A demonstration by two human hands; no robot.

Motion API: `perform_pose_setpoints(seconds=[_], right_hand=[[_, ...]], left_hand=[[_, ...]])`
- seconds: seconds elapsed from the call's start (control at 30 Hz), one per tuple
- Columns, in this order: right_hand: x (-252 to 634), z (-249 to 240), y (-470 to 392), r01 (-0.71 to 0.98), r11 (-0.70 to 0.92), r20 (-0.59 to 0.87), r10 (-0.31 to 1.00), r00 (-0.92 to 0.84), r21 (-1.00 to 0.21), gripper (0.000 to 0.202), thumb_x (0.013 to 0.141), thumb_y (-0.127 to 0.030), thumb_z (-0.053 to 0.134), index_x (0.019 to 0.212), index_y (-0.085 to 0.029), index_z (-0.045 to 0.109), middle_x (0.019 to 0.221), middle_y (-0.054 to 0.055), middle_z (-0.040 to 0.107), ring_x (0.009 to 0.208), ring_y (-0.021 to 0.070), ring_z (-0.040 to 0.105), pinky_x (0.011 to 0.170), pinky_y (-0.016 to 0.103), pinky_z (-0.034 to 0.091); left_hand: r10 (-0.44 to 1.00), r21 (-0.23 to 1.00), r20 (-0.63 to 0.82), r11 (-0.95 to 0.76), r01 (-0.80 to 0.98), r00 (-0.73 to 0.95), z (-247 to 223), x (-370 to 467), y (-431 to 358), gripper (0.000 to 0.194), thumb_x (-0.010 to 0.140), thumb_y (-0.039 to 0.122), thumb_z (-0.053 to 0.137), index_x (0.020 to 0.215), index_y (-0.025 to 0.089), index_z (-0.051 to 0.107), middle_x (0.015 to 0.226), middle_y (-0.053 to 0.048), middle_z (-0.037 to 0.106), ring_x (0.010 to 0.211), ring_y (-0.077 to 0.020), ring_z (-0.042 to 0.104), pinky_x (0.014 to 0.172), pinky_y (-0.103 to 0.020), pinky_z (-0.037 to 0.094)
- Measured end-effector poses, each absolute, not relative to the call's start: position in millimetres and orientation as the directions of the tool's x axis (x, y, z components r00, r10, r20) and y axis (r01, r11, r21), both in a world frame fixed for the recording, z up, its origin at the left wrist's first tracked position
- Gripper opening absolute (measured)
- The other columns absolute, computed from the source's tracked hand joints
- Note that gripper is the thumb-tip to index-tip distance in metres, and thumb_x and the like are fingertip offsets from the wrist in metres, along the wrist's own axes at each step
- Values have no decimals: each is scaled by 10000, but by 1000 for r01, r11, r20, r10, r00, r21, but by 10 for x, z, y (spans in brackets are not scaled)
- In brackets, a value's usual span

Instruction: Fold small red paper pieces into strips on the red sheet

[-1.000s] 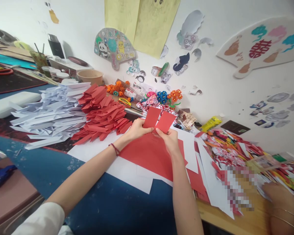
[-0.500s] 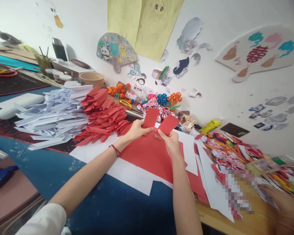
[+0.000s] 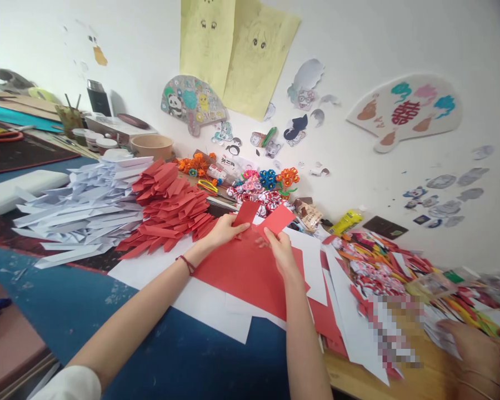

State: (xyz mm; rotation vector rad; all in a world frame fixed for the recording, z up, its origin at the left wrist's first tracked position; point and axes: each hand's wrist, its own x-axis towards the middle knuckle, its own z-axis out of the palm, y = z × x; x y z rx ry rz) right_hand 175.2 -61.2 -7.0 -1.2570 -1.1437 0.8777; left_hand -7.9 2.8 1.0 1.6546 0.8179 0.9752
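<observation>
My left hand [image 3: 221, 232] pinches a small red paper rectangle [image 3: 247, 212], which tilts and looks darker. Between the thumb and fingers of my right hand [image 3: 280, 248] is another red paper rectangle [image 3: 278, 219], slanting up to the right. The two pieces are held side by side, a small gap between them. Below both hands lies a large red paper sheet [image 3: 244, 278], resting on white paper sheets [image 3: 210, 314]. Left of my left hand, a heap of folded red paper pieces [image 3: 170, 205] adjoins a heap of folded white paper pieces [image 3: 87, 205].
Paper flowers [image 3: 268, 179] and a yellow packet [image 3: 345, 222] stand by the wall. Colourful paper bits [image 3: 379, 266] cover the right side, where another person's hand [image 3: 475, 344] holds something pale. A white case [image 3: 25, 191] and a bowl [image 3: 152, 147] are at left.
The camera view has tilted up and turned slightly right. The red rectangle in my left hand has tilted and darkened. Both hands keep their pieces.
</observation>
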Motion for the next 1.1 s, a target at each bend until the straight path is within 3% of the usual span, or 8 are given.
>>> perform_pose_setpoints(seconds=[0.27, 0.43, 0.53, 0.73, 0.93, 1.1], right_hand=[[1808, -96, -600, 198, 121, 173, 947, 272, -973, 439, 790, -622, 601, 750, -190, 666, 723, 55, 718, 703, 237, 673, 669, 336, 532], [1754, -67, -649, 186, 117, 139, 984, 109, -976, 520, 827, -685, 522, 752, -194, 675, 683, 51, 699, 662, 231, 655, 629, 336, 518], [1713, -21, -696, 149, 146, 152, 988, 30, -978, 597, 839, -731, 452, 811, -189, 700, 701, 62, 698, 662, 223, 648, 644, 338, 516], [1665, 28, -746, 178, 134, 137, 990, 6, -975, 555, 829, -703, 508, 878, -185, 700, 736, 43, 703, 683, 209, 637, 644, 307, 495], [1654, -56, -692, 232, 126, 128, 992, -9, -964, 437, 803, -591, 625, 836, -159, 690, 729, 44, 695, 667, 206, 635, 627, 301, 501], [1655, -44, -680, 271, 132, 146, 989, 33, -954, 424, 806, -562, 624, 889, -151, 693, 797, 43, 703, 663, 188, 609, 599, 277, 472]], left_hand=[[853, 955, 242, -294, 44, 462, 46, -52, -5, 427, 778, 536, 622, 702, 116, 602, 604, -36, 629, 535, -131, 575, 489, -209, 414], [785, 920, 294, -388, 63, 544, 49, -50, -32, 414, 783, 517, 622, 776, 106, 666, 745, -37, 670, 638, -132, 576, 584, -211, 424], [770, 883, 325, -455, 115, 549, 29, -47, -22, 429, 807, 525, 590, 740, 108, 667, 700, -18, 640, 617, -124, 542, 560, -204, 372], [802, 696, 374, -574, 431, 465, -63, -20, 14, 555, 877, 597, 455, 576, 143, 560, 537, -2, 512, 521, -116, 452, 529, -232, 259], [813, 410, 397, -573, 710, 427, -58, -35, -84, 557, 959, 556, 294, 737, 168, 625, 719, -116, 658, 689, -223, 622, 602, -267, 324], [812, 422, 400, -575, 701, 425, 10, -55, -126, 486, 977, 523, 272, 900, 193, 620, 837, -97, 681, 785, -224, 647, 637, -265, 372]])
